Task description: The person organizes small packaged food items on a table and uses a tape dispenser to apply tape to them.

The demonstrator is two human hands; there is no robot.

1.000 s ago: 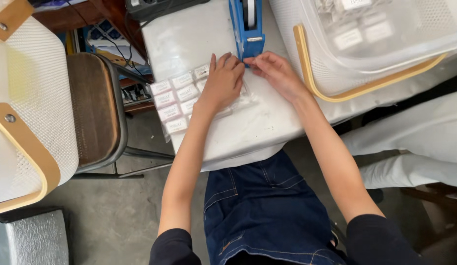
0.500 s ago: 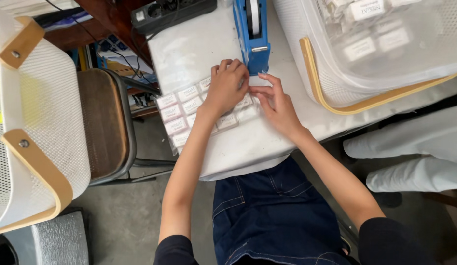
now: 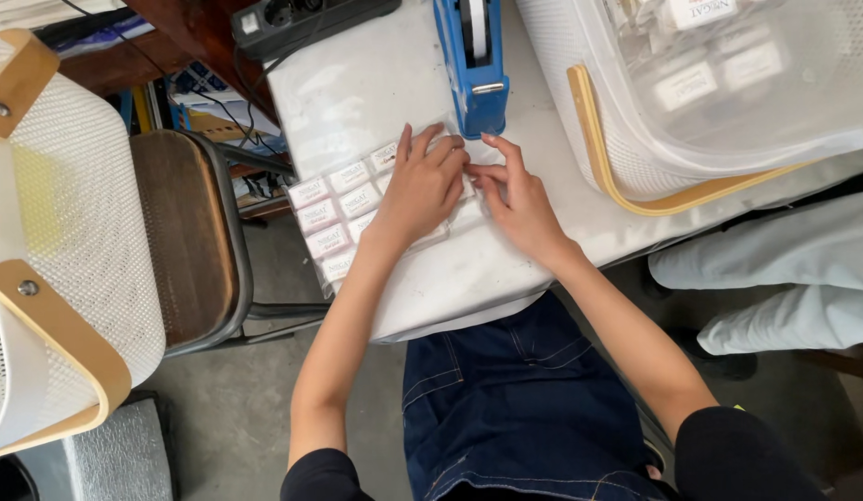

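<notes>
A clear plastic bag of several small white labelled packets (image 3: 334, 218) lies on the white table (image 3: 468, 278), its left end hanging past the table's edge. My left hand (image 3: 422, 186) lies flat on the bag and presses it down. My right hand (image 3: 519, 199) rests beside it on the bag's right end, its fingertips touching those of the left hand. Just beyond both hands stands a blue tape dispenser (image 3: 473, 70) with a white tape roll.
A white mesh basket with a wooden rim (image 3: 617, 176) holds bagged packets at the right. A second white mesh basket (image 3: 51, 241) sits on the left beside a brown chair (image 3: 185, 232). A black power strip (image 3: 301, 19) lies at the table's far edge. Another person's pale trousers (image 3: 784, 278) show at the right.
My right hand has drawn back from the tape dispenser toward the bag and met the left hand's fingertips. The left hand stays pressed on the bag. The camera view has shifted slightly.
</notes>
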